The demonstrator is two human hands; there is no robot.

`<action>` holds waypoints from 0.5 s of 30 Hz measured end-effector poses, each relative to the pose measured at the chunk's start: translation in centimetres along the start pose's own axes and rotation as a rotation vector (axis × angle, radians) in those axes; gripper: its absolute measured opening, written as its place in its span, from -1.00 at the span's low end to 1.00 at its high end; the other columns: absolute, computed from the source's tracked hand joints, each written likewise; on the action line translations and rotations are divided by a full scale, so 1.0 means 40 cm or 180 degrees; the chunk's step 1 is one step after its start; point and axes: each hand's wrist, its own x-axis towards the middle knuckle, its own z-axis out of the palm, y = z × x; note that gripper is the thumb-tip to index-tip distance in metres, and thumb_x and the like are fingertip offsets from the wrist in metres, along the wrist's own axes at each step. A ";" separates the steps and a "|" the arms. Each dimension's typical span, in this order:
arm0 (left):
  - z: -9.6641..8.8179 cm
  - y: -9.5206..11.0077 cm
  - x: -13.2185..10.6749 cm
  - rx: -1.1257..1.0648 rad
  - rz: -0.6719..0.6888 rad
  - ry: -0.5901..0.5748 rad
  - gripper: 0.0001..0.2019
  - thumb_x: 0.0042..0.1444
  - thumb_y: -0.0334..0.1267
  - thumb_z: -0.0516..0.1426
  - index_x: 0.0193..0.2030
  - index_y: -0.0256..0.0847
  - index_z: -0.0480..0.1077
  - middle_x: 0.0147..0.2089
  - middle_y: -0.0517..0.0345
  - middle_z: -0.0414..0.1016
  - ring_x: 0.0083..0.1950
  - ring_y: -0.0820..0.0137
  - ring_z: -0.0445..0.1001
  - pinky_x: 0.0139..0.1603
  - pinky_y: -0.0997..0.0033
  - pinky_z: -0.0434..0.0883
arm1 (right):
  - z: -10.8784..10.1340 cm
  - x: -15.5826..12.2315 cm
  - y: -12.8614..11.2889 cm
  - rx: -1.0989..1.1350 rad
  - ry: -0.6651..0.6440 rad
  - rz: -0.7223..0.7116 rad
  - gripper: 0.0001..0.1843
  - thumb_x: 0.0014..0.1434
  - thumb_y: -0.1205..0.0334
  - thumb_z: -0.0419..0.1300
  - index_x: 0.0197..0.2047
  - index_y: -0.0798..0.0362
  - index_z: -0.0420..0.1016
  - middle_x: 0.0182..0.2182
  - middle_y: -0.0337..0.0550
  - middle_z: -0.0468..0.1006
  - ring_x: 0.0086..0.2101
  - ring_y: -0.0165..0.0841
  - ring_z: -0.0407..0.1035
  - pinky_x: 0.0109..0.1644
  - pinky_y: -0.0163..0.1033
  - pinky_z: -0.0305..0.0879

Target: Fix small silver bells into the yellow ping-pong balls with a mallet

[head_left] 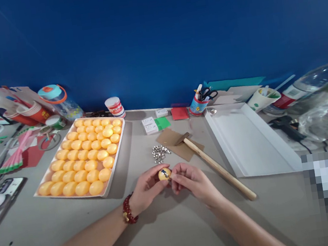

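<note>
Ball (163,172), yellow-orange and dotted with dark, shiny bits along the side facing up, sits between my two hands over the near middle of the bench (169,228). My left hand (147,188) is clamped on it, thumb along the near side and fingers curled round the far side; a dark red beaded bracelet (128,210) circles that wrist. My right hand (193,182) comes in close from the other side, thumb and fingertips drawn together at the ball's edge; I cannot tell whether they pinch something small.

Just beyond my hands lies a loose pile of silvery gems (160,154). To the right of the pile a hammer (219,167) rests, its head on a sheet of brown card (169,139) and its wooden handle slanting back towards me past my right hand. On my left stands a white box (108,192) filled with rows of glossy yellow balls (82,188). Over on the right a shallow white tray (252,143) lies flat, with a small shiny piece (212,111) at its far left corner. Near the blue wall (152,39) I see small white boxes (150,126), a green paper (163,123), a red paper (179,113) and a blue-and-red pot (197,107) holding scissors (212,94).
</note>
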 end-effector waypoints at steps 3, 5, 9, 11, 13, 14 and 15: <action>-0.003 -0.002 -0.001 -0.0020 -0.0021 -0.0016 -0.60 0.10 -0.24 0.28 0.10 -0.21 0.47 -0.09 0.01 0.55 -0.16 0.36 0.48 -0.15 0.42 0.48 | -0.001 0.001 0.000 0.0007 -0.0021 0.0006 -0.64 0.11 -0.06 0.32 -0.38 0.08 0.39 -0.54 -0.27 0.53 -0.52 -0.46 0.36 -0.37 -0.34 0.28; -0.004 -0.002 -0.002 -0.0002 -0.0029 -0.0003 -0.60 0.10 -0.24 0.28 0.10 -0.22 0.47 -0.09 0.00 0.55 -0.16 0.35 0.48 -0.15 0.42 0.48 | -0.002 0.002 0.001 0.0011 -0.0042 0.0000 -0.64 0.12 -0.06 0.31 -0.38 0.08 0.39 -0.55 -0.27 0.53 -0.52 -0.47 0.36 -0.38 -0.34 0.28; -0.003 -0.003 -0.001 -0.0013 -0.0045 -0.0025 -0.59 0.10 -0.23 0.28 0.11 -0.23 0.47 -0.10 -0.01 0.54 -0.17 0.35 0.48 -0.14 0.40 0.47 | -0.006 0.003 0.002 -0.0002 -0.0078 -0.0017 -0.65 0.14 -0.04 0.30 -0.36 0.08 0.39 -0.54 -0.26 0.53 -0.52 -0.46 0.36 -0.38 -0.34 0.28; -0.003 -0.003 -0.001 -0.0063 -0.0047 -0.0057 -0.59 0.10 -0.24 0.28 0.11 -0.22 0.46 -0.10 0.00 0.54 -0.19 0.36 0.48 -0.15 0.41 0.47 | -0.006 0.003 0.003 -0.0011 -0.0084 -0.0020 -0.66 0.15 -0.03 0.30 -0.35 0.08 0.39 -0.54 -0.26 0.54 -0.51 -0.46 0.37 -0.37 -0.34 0.28; -0.003 -0.004 0.000 -0.0100 -0.0053 -0.0070 -0.60 0.11 -0.25 0.27 0.11 -0.21 0.47 -0.10 0.01 0.54 -0.19 0.37 0.48 -0.15 0.42 0.46 | -0.006 0.002 0.002 -0.0020 -0.0082 -0.0019 -0.67 0.15 -0.02 0.30 -0.35 0.08 0.39 -0.54 -0.26 0.53 -0.51 -0.46 0.37 -0.37 -0.34 0.28; -0.003 -0.004 0.000 -0.0109 -0.0052 -0.0069 -0.60 0.11 -0.25 0.27 0.11 -0.21 0.47 -0.10 0.01 0.54 -0.19 0.37 0.47 -0.15 0.42 0.46 | -0.005 0.001 0.002 -0.0022 -0.0084 -0.0014 -0.67 0.15 -0.02 0.30 -0.36 0.08 0.39 -0.54 -0.26 0.53 -0.52 -0.47 0.37 -0.37 -0.34 0.28; -0.003 -0.004 0.000 -0.0118 -0.0048 -0.0066 -0.61 0.11 -0.25 0.27 0.10 -0.20 0.47 -0.10 0.02 0.54 -0.19 0.38 0.47 -0.15 0.42 0.46 | -0.005 0.001 0.002 -0.0020 -0.0085 -0.0011 -0.66 0.14 -0.03 0.30 -0.37 0.07 0.38 -0.55 -0.27 0.53 -0.52 -0.47 0.37 -0.37 -0.34 0.28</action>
